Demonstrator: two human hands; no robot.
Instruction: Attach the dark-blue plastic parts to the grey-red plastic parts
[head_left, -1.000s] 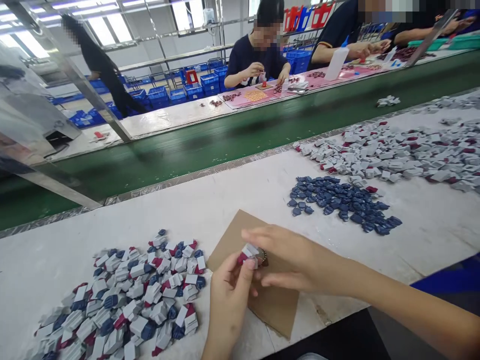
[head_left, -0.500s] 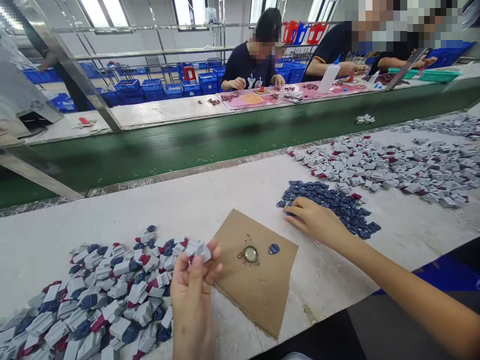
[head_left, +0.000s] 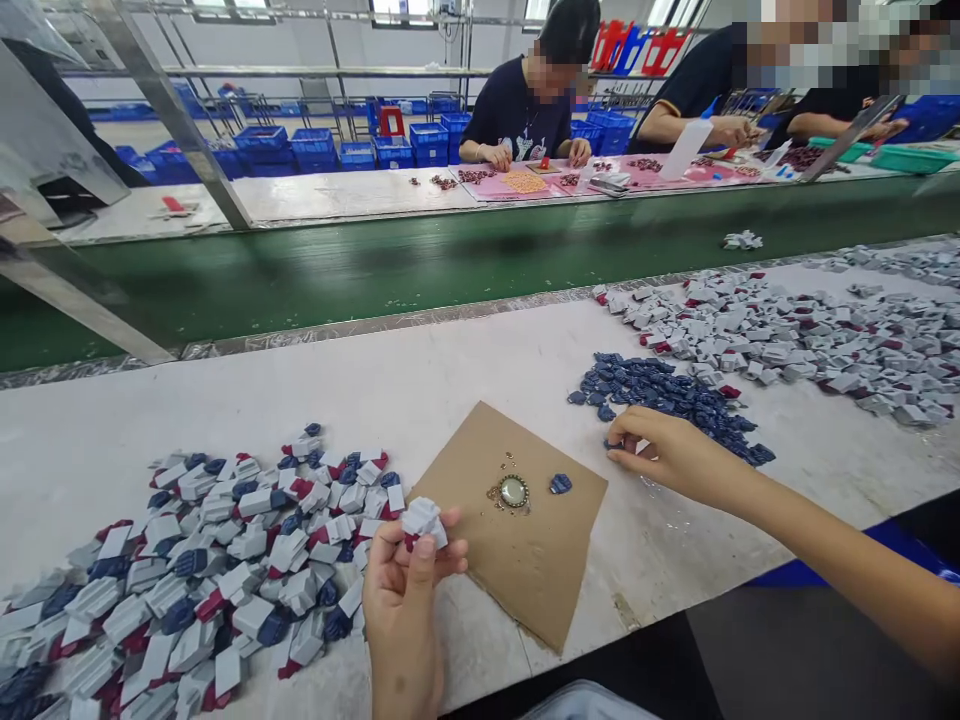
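My left hand [head_left: 405,610] is closed on a small light grey and dark red piece [head_left: 422,520], pinched between thumb and fingers over the left corner of a brown cardboard sheet [head_left: 525,585]. My right hand [head_left: 671,450] pinches a small dark blue piece [head_left: 613,446] just above the table, at the near edge of a pile of dark blue pieces [head_left: 652,388]. On the cardboard lie a round, cap-like disc with a ridged rim [head_left: 514,490], tiny bits around it, and one loose dark blue piece [head_left: 560,484].
Left of my left hand spreads a heap of joined grey, red and blue pieces [head_left: 255,540]. Grey-and-red pieces [head_left: 787,335] cover the far right. Beyond the table runs a green conveyor belt [head_left: 375,275]. Across it, co-workers sit; one person [head_left: 525,120] handles small parts.
My right hand has drawn slightly back from the blue pile, and a blue piece now shows in its fingertips. My left hand has turned the grey-and-red piece. The camera view has shifted.
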